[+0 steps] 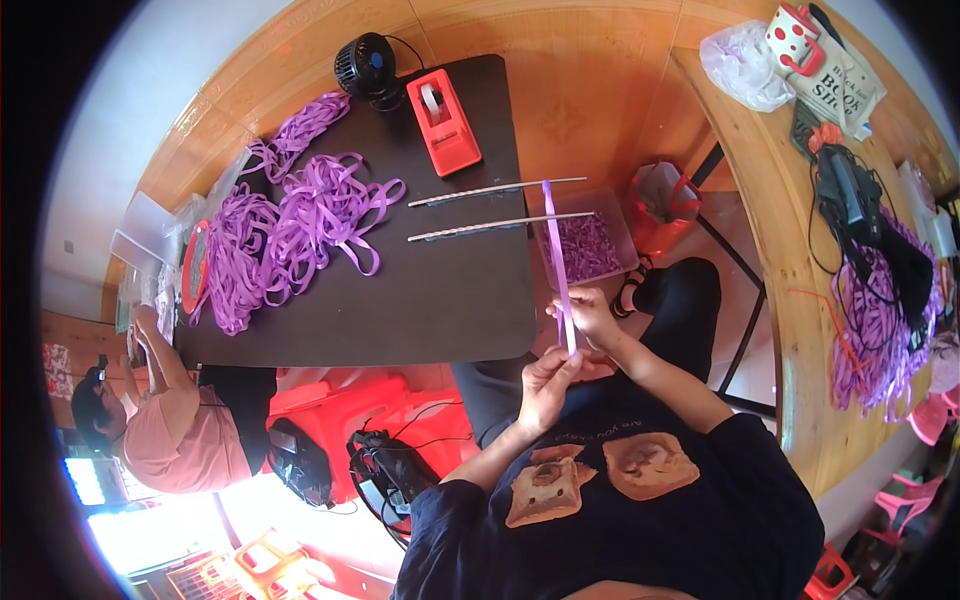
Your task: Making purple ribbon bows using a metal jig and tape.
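Observation:
A purple ribbon (558,250) runs taut from the far one of two slim metal rods (487,190) across the near rod (490,228) toward me. Both rods lie on the black table and stick out past its right edge. My left hand (547,388) is closed, pinching the ribbon's pale near end between thumb and finger. Just beyond it, my right hand (588,318) is closed around the ribbon, fingers bent; its fingertips are partly hidden. Loose heaps of the same ribbon (325,215) cover the table's left part.
A red tape dispenser (444,125) and a small black fan (366,70) stand at the table's back. Below its right edge are a clear bin (622,225) of purple pieces and a red bag (668,200). A wooden table (745,165) stands right; another person (180,430) works left.

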The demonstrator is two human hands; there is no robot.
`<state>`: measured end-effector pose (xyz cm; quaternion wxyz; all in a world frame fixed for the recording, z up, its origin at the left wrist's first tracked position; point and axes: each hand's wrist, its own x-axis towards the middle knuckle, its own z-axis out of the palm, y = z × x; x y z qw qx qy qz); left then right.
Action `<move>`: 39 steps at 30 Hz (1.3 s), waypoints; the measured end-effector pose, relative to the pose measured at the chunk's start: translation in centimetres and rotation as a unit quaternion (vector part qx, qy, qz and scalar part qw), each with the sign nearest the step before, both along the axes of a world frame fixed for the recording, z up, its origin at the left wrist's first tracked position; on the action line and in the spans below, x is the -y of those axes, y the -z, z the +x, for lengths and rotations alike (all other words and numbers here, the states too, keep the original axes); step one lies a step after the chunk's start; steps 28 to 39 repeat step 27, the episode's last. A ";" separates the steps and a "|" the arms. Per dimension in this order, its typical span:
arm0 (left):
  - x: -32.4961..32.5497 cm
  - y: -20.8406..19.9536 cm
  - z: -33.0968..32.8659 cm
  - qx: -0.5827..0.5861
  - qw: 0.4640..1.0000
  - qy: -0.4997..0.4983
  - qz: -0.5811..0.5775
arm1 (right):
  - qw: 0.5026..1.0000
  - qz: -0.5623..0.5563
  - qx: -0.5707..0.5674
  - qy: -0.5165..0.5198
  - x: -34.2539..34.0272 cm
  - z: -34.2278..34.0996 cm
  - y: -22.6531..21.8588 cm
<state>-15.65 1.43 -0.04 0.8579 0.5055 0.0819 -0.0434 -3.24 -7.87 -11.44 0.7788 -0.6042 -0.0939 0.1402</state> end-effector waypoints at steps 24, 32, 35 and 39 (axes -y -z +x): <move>-0.3 7.5 2.5 0.014 0.958 -0.185 0.221 | 0.971 -0.016 -0.209 -0.111 0.9 -5.1 2.3; -0.5 8.3 2.3 -0.032 0.967 -0.161 0.194 | 0.975 0.015 -0.188 -0.121 0.9 -5.9 2.2; -0.5 8.3 2.3 -0.032 0.967 -0.161 0.194 | 0.975 0.015 -0.188 -0.121 0.9 -5.9 2.2; -0.5 8.3 2.3 -0.032 0.967 -0.161 0.194 | 0.975 0.015 -0.188 -0.121 0.9 -5.9 2.2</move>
